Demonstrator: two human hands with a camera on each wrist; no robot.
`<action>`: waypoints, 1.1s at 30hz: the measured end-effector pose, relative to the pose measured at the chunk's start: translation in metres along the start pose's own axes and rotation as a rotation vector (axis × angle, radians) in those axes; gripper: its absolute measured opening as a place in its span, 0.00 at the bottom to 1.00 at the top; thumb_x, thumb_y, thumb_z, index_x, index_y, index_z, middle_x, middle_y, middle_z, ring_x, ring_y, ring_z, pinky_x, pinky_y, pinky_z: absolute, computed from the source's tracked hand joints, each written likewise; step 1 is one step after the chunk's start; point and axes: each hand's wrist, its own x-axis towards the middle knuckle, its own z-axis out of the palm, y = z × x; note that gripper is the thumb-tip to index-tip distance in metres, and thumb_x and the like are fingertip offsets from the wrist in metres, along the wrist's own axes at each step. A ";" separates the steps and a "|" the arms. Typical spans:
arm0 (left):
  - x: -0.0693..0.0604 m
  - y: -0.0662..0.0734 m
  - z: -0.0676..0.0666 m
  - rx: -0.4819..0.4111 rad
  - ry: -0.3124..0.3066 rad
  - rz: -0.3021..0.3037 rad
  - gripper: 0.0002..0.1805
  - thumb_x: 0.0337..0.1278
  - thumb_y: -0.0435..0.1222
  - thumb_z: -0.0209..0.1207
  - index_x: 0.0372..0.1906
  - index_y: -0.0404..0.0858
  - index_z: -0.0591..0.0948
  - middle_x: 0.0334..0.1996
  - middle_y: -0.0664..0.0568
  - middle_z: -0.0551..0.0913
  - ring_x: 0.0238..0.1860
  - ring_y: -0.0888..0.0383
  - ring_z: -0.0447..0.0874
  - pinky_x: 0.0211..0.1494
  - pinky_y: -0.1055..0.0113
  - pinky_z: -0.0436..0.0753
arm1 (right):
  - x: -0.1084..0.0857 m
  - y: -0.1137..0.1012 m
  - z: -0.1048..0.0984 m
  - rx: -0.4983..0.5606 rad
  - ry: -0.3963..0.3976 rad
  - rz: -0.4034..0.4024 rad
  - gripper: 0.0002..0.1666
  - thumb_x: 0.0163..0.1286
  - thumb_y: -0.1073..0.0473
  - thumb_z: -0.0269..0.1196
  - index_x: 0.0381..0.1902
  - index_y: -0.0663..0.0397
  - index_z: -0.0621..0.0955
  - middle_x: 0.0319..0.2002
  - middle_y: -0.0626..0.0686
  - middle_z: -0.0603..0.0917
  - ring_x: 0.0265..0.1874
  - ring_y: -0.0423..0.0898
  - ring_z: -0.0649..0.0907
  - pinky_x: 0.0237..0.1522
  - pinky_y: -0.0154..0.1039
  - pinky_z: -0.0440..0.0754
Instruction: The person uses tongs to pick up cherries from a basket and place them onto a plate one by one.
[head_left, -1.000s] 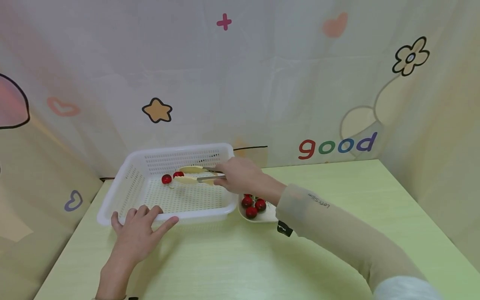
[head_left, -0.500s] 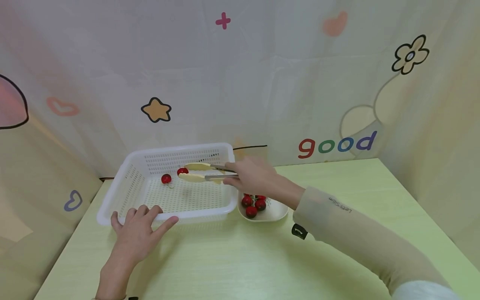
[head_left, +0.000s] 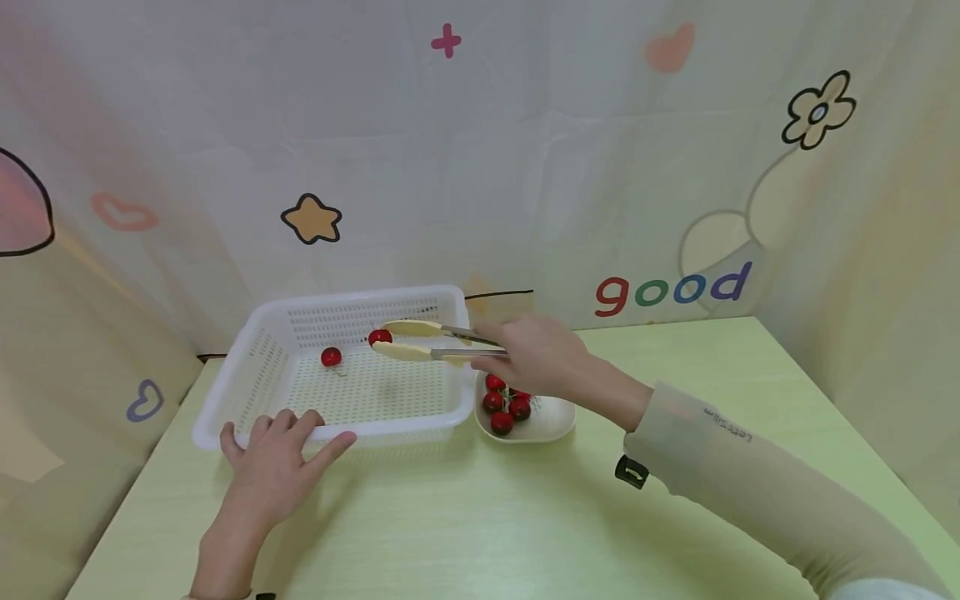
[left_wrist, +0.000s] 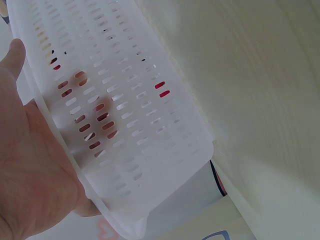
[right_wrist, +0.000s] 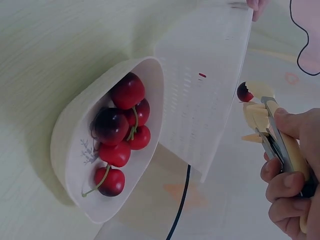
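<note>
My left hand (head_left: 273,467) rests at the front left rim of a white perforated plastic basket (head_left: 408,429), its fingers hooked over the edge. Through the slots in the left wrist view, those fingers show behind the basket wall. My right hand (head_left: 536,354) grips metal tongs (head_left: 405,352) with cream tips. Between the tips is a red cherry (head_left: 379,337), held over the basket. Another cherry (head_left: 331,357) lies on the basket floor, its stem towards the front. To the right stands a small white dish (head_left: 555,421) with several dark red cherries (right_wrist: 114,152) on stems.
A pale yellow-green table (head_left: 480,517) carries the basket and dish, which stand side by side. Close behind them hangs a printed curtain (head_left: 562,167) with a star, hearts and the word "good". More curtain closes off both sides.
My right hand has moved right and slightly up with the tongs, lifting the cherry away from the other one. More of the dish shows now. My left hand stays put.
</note>
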 end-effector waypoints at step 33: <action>0.001 -0.002 0.002 -0.006 0.011 0.004 0.34 0.66 0.69 0.52 0.52 0.43 0.82 0.42 0.48 0.78 0.52 0.35 0.72 0.62 0.18 0.35 | -0.066 0.027 -0.019 -0.019 0.118 0.100 0.32 0.70 0.42 0.69 0.65 0.53 0.82 0.31 0.46 0.84 0.21 0.41 0.72 0.19 0.36 0.66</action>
